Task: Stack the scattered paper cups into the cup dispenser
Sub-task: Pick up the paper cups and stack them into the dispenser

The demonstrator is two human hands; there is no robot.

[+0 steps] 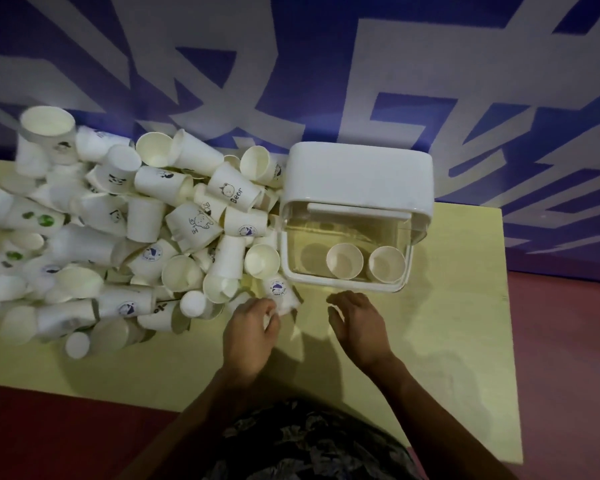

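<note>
A big heap of white paper cups (146, 220) covers the left half of the pale yellow table (447, 323). To its right stands the cup dispenser (357, 174), a clear box with a white lid raised at the back. Inside it two cups (345, 261) stand upright, mouths up, side by side. My left hand (250, 334) grips a cup with a blue round logo (279, 289) at the heap's near right edge. My right hand (357, 323) hovers just in front of the dispenser, fingers relaxed and holding nothing.
A purple and white patterned wall (326, 64) rises right behind the table. The table's right edge (508, 306) lies close beside the dispenser, with red floor (568, 375) beyond. My patterned clothing shows at the bottom.
</note>
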